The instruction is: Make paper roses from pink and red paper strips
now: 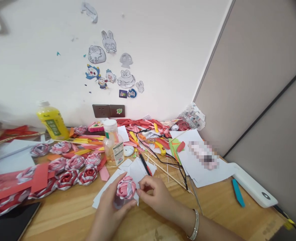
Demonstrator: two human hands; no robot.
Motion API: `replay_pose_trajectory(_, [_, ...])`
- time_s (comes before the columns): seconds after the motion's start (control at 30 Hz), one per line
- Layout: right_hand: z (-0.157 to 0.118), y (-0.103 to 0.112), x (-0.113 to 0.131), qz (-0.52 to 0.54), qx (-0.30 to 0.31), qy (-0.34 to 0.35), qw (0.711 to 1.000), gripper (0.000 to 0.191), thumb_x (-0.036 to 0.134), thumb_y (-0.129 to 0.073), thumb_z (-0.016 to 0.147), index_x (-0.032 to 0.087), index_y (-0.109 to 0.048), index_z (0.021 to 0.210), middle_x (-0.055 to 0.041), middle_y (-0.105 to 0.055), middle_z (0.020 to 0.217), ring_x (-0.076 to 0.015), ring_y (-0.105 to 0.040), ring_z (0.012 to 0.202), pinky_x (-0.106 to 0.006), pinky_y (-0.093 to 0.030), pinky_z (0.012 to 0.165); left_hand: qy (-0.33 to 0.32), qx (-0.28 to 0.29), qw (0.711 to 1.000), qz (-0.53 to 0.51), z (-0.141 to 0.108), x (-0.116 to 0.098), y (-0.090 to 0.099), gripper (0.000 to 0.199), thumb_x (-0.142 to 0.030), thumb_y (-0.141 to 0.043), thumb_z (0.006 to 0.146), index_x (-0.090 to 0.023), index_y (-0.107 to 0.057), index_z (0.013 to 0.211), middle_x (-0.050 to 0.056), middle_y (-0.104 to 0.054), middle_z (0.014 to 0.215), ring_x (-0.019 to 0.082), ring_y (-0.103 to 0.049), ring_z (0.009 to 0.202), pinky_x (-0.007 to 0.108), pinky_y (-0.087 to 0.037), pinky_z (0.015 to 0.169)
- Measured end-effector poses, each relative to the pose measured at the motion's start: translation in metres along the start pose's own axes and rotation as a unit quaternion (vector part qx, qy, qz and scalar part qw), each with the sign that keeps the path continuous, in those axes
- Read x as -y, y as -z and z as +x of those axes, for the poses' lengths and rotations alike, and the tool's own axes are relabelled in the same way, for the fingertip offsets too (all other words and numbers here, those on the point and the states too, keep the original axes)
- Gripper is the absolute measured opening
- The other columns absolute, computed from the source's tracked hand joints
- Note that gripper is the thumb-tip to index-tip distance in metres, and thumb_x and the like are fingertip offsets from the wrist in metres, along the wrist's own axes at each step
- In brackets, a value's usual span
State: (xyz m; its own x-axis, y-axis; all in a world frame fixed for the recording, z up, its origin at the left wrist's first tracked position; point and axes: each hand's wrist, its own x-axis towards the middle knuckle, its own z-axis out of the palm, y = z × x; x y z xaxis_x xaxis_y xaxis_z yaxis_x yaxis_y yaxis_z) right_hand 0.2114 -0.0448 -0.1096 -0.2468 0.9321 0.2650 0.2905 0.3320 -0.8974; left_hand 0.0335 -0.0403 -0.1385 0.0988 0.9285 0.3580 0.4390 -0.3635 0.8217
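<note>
A pink and white paper rose (126, 187) is held above the front of the wooden table. My left hand (111, 201) curls round it from the left, thumb below and fingers above. At the rose's right edge, my right hand (151, 194) pinches with thumb and forefinger; the fingertips seem to hold a petal edge, though this is hard to make out. White paper sheets (105, 187) lie beneath the hands. Just behind them rests a black and red pen (145, 164).
Several finished paper roses (67, 179) sit at the left, near a dark tablet-like slab (14, 222). A clear bottle (114, 147) and a yellow drink bottle (53, 121) stand behind. Coloured paper strips, sticks and a yellow glue gun (161, 147) with a black cable clutter the back. A white device (253, 185) lies right.
</note>
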Motion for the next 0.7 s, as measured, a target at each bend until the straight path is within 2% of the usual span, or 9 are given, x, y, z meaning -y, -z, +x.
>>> replay_pose_trajectory(0.17, [0.000,0.004,-0.001,-0.122,0.037,0.095,0.987,0.012,0.017,-0.052,0.079,0.019,-0.052,0.067,0.0014,-0.056,0.066,-0.0128,-0.052,0.066,-0.024,-0.038,0.063,-0.064,-0.016,0.995,0.071,0.000,-0.006,0.003,0.045,-0.041,-0.066,0.071,-0.022,-0.058,0.111,0.008,-0.070,0.102,0.026,-0.066,0.091,0.038,-0.054,0.074])
replay_pose_trajectory(0.27, [0.001,0.009,0.003,-0.178,-0.016,0.125,0.976,0.017,0.013,-0.044,0.081,0.019,-0.052,0.067,-0.0003,-0.056,0.067,-0.0138,-0.050,0.067,-0.025,-0.038,0.063,-0.114,-0.023,0.983,0.140,0.000,-0.006,0.003,0.043,-0.039,-0.066,0.072,-0.024,-0.058,0.111,0.006,-0.070,0.096,0.024,-0.065,0.085,0.035,-0.051,0.070])
replay_pose_trajectory(0.37, [0.001,0.013,0.009,-0.179,-0.058,0.159,0.969,0.015,0.017,-0.046,0.085,0.018,-0.056,0.074,-0.0028,-0.058,0.076,-0.0155,-0.052,0.075,-0.028,-0.041,0.070,-0.186,-0.013,0.964,0.189,-0.001,-0.006,0.003,0.043,-0.034,-0.064,0.075,-0.025,-0.055,0.116,0.003,-0.068,0.087,0.022,-0.061,0.077,0.032,-0.045,0.068])
replay_pose_trajectory(0.47, [-0.001,0.014,0.015,-0.171,-0.048,0.199,0.964,0.011,0.025,-0.052,0.087,0.019,-0.061,0.085,-0.0042,-0.061,0.086,-0.0162,-0.054,0.083,-0.030,-0.043,0.076,-0.250,-0.008,0.943,0.219,-0.004,-0.007,0.003,0.043,-0.027,-0.059,0.079,-0.024,-0.051,0.121,0.002,-0.065,0.081,0.020,-0.057,0.076,0.032,-0.040,0.070])
replay_pose_trajectory(0.57, [-0.002,0.015,0.018,-0.189,-0.030,0.228,0.955,0.011,0.025,-0.052,0.089,0.020,-0.062,0.088,-0.0039,-0.061,0.087,-0.0156,-0.054,0.082,-0.030,-0.044,0.076,-0.275,-0.003,0.931,0.238,-0.005,-0.011,0.004,0.041,-0.024,-0.058,0.081,-0.023,-0.050,0.121,0.002,-0.064,0.081,0.020,-0.055,0.077,0.032,-0.037,0.071])
replay_pose_trajectory(0.7, [-0.003,0.015,0.021,-0.217,-0.040,0.241,0.945,0.015,0.019,-0.047,0.090,0.019,-0.061,0.085,-0.0047,-0.062,0.085,-0.0158,-0.053,0.079,-0.031,-0.044,0.073,-0.290,0.009,0.923,0.253,-0.005,-0.015,0.005,0.043,-0.021,-0.059,0.080,-0.022,-0.049,0.121,0.002,-0.064,0.081,0.019,-0.055,0.078,0.032,-0.036,0.073])
